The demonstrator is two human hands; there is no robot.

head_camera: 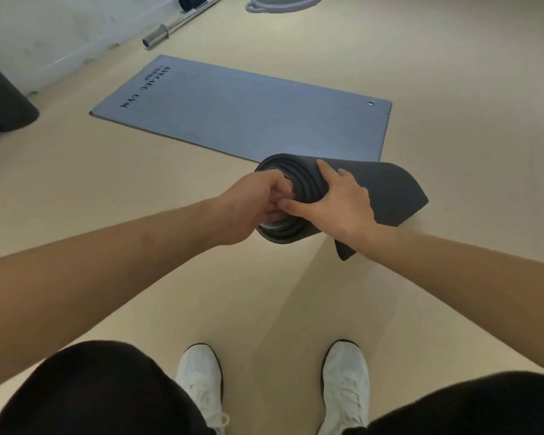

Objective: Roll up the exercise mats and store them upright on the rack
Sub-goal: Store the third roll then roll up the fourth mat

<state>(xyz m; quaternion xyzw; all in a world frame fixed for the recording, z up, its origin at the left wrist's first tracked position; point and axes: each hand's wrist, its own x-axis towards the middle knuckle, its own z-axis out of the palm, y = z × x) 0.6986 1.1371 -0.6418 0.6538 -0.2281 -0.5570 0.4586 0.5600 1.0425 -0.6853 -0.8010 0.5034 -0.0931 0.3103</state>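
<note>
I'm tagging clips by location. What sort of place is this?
Probably a gym or fitness studio: a grey exercise mat lies unrolled, a metal barbell bar lies beyond it, and a second dark mat is rolled up.

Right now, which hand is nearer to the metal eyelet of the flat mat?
Right. The right hand grips the rolled mat almost straight before the eyelet; the left hand, at the roll's open end, is further left.
</note>
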